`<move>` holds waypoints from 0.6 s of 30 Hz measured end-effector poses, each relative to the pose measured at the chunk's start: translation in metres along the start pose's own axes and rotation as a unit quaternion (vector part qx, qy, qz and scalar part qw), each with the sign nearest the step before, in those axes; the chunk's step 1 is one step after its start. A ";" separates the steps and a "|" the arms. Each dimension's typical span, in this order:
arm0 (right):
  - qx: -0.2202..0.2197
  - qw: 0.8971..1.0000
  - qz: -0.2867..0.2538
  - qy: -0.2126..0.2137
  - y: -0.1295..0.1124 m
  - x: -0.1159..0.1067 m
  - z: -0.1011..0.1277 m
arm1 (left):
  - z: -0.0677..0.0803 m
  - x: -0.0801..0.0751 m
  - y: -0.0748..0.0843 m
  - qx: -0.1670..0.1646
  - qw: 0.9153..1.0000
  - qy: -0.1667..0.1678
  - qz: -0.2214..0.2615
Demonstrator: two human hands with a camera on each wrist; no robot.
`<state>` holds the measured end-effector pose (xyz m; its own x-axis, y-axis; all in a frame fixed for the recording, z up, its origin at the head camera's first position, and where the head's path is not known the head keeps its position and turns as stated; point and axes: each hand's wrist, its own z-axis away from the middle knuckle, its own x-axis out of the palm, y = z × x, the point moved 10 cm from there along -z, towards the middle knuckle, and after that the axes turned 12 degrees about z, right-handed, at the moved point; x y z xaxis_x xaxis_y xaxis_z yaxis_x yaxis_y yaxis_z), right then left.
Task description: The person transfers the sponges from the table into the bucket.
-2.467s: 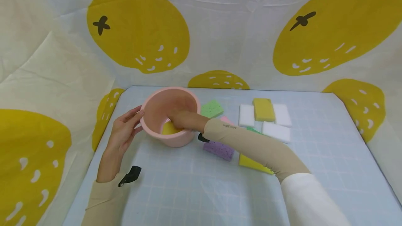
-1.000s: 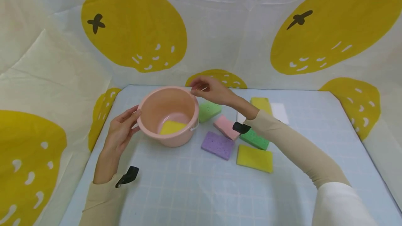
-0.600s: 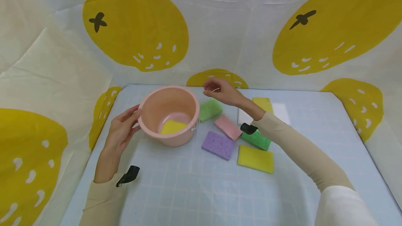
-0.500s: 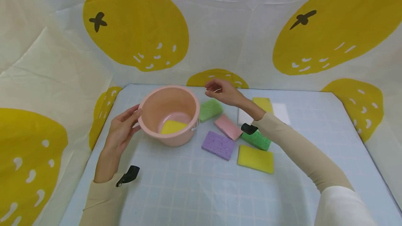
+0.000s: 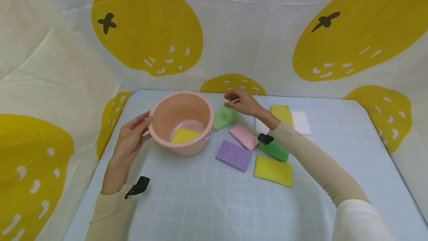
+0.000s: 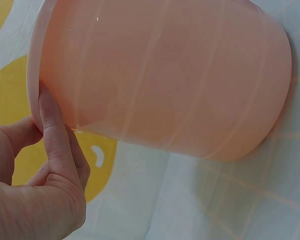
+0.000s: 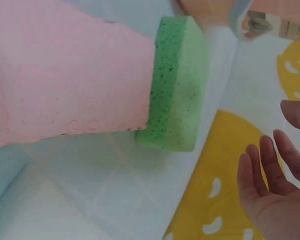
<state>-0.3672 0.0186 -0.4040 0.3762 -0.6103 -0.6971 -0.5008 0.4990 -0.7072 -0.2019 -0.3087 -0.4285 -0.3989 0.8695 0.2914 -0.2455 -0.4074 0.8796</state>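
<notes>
My left hand (image 5: 130,137) pinches the left rim of a pink bucket (image 5: 168,116) between thumb and fingers; the left wrist view shows the fingertips just under the lip. Inside, on the bucket's floor, lies a yellow sponge (image 5: 185,135). My right hand (image 5: 245,103) hovers, fingers loosely bent and holding nothing, above the far side of a light green sponge (image 5: 224,119). In the right wrist view that hand (image 7: 277,190) is apart from the light green sponge (image 7: 185,90) and the pink sponge (image 7: 80,75) beside it.
Right of the bucket lie a purple sponge (image 5: 233,155), a dark green sponge (image 5: 274,151) and a flat yellow sponge (image 5: 273,171). Behind them are another yellow sponge (image 5: 282,114) and white sponges (image 5: 301,122), partly hidden by the right arm. A lemon-print cloth (image 5: 234,47) hangs behind.
My right hand, which was down inside the bucket, has come out with nothing in it, moved right and dipped slightly towards the light green sponge. The left hand stays on the rim.
</notes>
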 end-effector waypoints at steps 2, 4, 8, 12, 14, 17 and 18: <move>0.006 1.000 0.004 -0.004 0.006 0.003 -0.001 | 0.000 0.000 0.000 -0.002 1.000 0.001 0.001; 0.009 1.000 0.008 -0.009 0.012 0.006 -0.002 | 0.000 0.000 0.000 -0.002 1.000 0.001 0.001; 0.016 0.999 0.019 -0.024 0.023 0.015 -0.004 | 0.000 -0.001 0.000 -0.002 1.000 0.004 -0.002; 0.024 0.998 0.036 -0.037 0.030 0.025 -0.006 | 0.000 -0.001 0.000 0.004 1.000 0.003 -0.004; 0.024 0.998 0.040 -0.043 0.032 0.029 -0.008 | 0.000 0.000 0.000 0.008 1.000 0.001 -0.004; 0.017 0.997 0.052 -0.050 0.035 0.035 -0.011 | -0.001 0.000 0.000 0.010 1.000 -0.002 -0.003; 0.014 0.997 0.059 -0.055 0.036 0.037 -0.012 | -0.001 0.000 0.000 0.010 1.000 -0.003 -0.002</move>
<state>-0.3806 0.0065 -0.4541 0.3994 -0.4762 -0.7834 -0.5252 0.5815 -0.6213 -0.2025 -0.3089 -0.4291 -0.3918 0.8730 0.2905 -0.2294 -0.3985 0.8880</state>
